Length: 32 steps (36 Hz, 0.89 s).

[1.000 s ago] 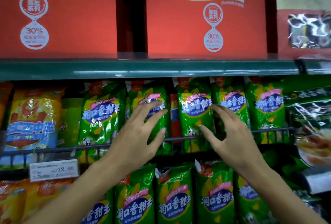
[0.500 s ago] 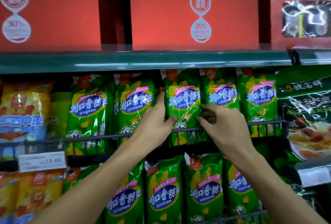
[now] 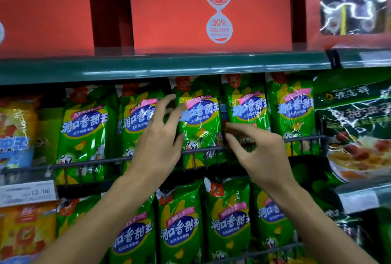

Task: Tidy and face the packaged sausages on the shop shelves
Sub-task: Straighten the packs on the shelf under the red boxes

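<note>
A row of green sausage packs stands upright behind a wire rail point(image 3: 88, 163) on the middle shelf. My left hand point(image 3: 160, 143) has its fingers spread and lies against the left edge of the middle green pack point(image 3: 201, 120), with the thumb on its front. My right hand point(image 3: 260, 153) pinches the right edge of the same pack between thumb and forefinger, in the gap beside the neighbouring green pack point(image 3: 247, 109). Another row of green packs point(image 3: 179, 232) stands on the shelf below, partly hidden by my forearms.
Red cartons point(image 3: 190, 10) fill the top shelf above the green shelf edge point(image 3: 148, 69). Yellow packs point(image 3: 17, 128) stand at the left over a price tag point(image 3: 27, 192). A large dark green bag point(image 3: 357, 128) sits at the right.
Both hands came in from open air and closed on the middle green pack. Since then my left fingers have stretched upward along its left edge, while my right hand stays pinched at its right edge.
</note>
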Each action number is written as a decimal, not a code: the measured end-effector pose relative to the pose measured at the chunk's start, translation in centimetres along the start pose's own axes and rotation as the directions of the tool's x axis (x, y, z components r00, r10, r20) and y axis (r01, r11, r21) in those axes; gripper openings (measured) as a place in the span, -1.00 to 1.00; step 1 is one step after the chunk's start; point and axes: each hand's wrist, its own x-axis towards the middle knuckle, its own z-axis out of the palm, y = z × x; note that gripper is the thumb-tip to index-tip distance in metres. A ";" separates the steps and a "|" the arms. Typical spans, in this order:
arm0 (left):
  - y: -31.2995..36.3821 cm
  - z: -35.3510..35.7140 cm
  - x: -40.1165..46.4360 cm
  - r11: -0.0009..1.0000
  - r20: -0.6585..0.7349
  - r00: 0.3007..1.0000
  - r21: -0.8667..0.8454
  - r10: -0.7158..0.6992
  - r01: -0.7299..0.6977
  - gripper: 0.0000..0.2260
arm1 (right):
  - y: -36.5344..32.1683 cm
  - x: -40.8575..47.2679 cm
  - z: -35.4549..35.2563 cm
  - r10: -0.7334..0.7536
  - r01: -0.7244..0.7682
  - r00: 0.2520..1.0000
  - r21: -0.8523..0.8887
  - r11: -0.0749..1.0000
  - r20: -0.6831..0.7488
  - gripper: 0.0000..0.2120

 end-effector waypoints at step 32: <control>5.7 6.5 -0.1 0.928 0.207 0.954 0.259 0.217 -0.268 -0.47 | 4.7 0.4 -4.1 0.223 -0.228 0.974 -0.137 0.964 -0.049 -0.62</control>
